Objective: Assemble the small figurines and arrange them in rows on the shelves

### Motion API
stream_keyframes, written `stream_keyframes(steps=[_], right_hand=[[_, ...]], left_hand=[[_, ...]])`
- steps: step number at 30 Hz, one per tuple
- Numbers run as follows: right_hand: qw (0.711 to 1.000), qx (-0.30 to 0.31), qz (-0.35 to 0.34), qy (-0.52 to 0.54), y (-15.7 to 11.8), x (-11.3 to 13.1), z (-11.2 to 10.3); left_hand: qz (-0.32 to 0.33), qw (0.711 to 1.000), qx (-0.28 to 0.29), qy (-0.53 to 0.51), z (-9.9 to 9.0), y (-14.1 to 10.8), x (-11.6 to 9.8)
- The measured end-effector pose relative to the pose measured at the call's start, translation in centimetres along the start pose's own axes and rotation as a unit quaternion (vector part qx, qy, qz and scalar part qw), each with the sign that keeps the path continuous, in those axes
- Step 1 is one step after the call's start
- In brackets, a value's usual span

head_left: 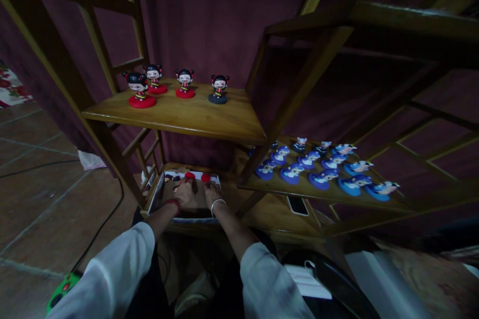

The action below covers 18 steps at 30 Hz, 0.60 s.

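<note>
Both my hands reach down into a shallow white-rimmed cardboard box (160,192) on a low wooden shelf. My left hand (183,193), with a red beaded bracelet, is near a small red piece at its fingertips. My right hand (213,195), with a silver bangle, rests just below a round red disc (205,177). Another red disc (189,176) lies at the box's far side. Dark small parts (172,177) lie at the far left corner. My hands hide much of the box's contents, and I cannot tell whether either hand grips anything.
Several black-haired figurines on red or dark bases (184,82) stand on a higher wooden shelf (175,117). Several blue figurines (322,178) fill a shelf (277,187) on the right. A phone (297,205) lies below it. A black cable (99,224) crosses the tiled floor.
</note>
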State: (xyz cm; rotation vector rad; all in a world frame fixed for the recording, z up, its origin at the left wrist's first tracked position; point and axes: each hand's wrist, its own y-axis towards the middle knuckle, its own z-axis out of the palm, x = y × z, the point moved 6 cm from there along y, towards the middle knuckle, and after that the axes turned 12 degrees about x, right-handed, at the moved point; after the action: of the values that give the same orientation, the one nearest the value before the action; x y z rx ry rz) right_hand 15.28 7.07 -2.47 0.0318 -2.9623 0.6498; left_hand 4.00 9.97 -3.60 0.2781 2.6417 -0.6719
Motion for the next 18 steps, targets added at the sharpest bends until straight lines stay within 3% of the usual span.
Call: stream_keyframes(steps=[5,9,18], right_hand=[[0.999,0.014,-0.009,-0.029,0.2,0.1,0.1],[0.999,0.023,-0.019,-0.030,0.3,0.0,0.3],[1.000,0.018,-0.010,-0.017,0.3,-0.1,0.6]], left_hand=[[0.024,0.999,-0.048,0.002,-0.7,1.1,-0.2],[0.006,0.998,-0.067,0.008,-0.5,1.5,0.0],[0.016,0.995,-0.076,0.057,-0.4,0.7,-0.1]])
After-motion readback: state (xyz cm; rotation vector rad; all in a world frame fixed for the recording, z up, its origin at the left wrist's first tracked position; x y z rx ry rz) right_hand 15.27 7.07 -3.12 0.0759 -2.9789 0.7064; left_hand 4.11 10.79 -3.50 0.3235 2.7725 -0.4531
